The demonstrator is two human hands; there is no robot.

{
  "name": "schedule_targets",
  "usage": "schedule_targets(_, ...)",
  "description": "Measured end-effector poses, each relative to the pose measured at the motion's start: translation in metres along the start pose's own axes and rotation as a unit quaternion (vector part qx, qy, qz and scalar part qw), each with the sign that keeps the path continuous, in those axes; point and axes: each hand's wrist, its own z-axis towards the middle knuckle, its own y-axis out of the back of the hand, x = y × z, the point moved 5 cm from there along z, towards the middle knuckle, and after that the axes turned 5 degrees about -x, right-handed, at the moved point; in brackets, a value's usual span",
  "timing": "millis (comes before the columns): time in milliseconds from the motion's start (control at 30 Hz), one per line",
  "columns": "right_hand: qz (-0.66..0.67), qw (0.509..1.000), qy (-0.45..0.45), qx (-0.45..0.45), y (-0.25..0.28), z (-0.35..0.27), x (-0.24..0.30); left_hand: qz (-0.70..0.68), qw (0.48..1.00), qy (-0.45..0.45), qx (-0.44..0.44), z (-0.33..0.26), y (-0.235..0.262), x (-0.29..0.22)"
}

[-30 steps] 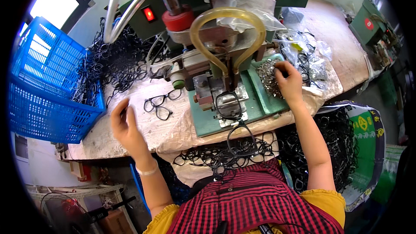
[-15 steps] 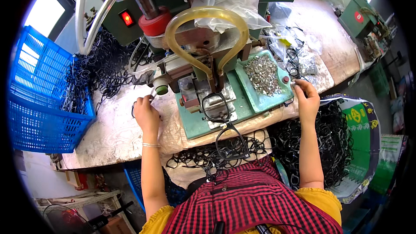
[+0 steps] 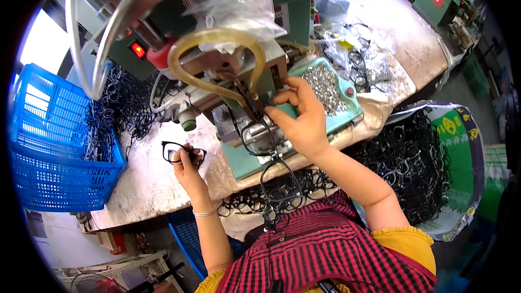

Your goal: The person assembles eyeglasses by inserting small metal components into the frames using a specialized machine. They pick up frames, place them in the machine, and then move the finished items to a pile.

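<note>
My left hand pinches a black eyeglass frame over the table, left of the green-knobbed part of the press. Above the green base plate, my right hand reaches in to the press head. Its thumb and bent fingers come together beside the lower ends of the curved amber tube; anything between them is too small or hidden to make out. Another black eyeglass frame sits at the press, one rim on the fixture and the rest hanging toward me.
A turquoise tray of small metal parts lies right of the press. At left stands a blue basket beside piled black frames. More frames lie along the table's front edge and fill a large sack at right. Plastic bags lie on the press.
My right hand has gone from the tray's right edge leftward to the press head. My left hand has moved back from the green knob, and the frame in it now shows clearly. The view has shifted.
</note>
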Motion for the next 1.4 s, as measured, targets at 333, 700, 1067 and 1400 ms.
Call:
schedule_targets(333, 0.104, 0.992, -0.075, 0.014, -0.02, -0.007, 0.018, -0.042, 0.89, -0.402, 0.211, -0.064, -0.117, -0.191)
schedule_targets(700, -0.5, 0.856, 0.131, -0.024, 0.099, 0.023, -0.073, 0.203, 0.73, -0.517, 0.398, -0.123, -0.142, -0.141)
schedule_targets(1067, -0.501, 0.854, 0.126, -0.05, 0.096, 0.049, -0.082, 0.236, 0.75, -0.481, 0.388, -0.13, -0.139, -0.128)
schedule_targets(1400, 0.042, 0.963, -0.098, -0.247, 0.132, 0.008, -0.112, 0.459, 0.778, -0.417, 0.102, -0.058, -0.027, -0.122)
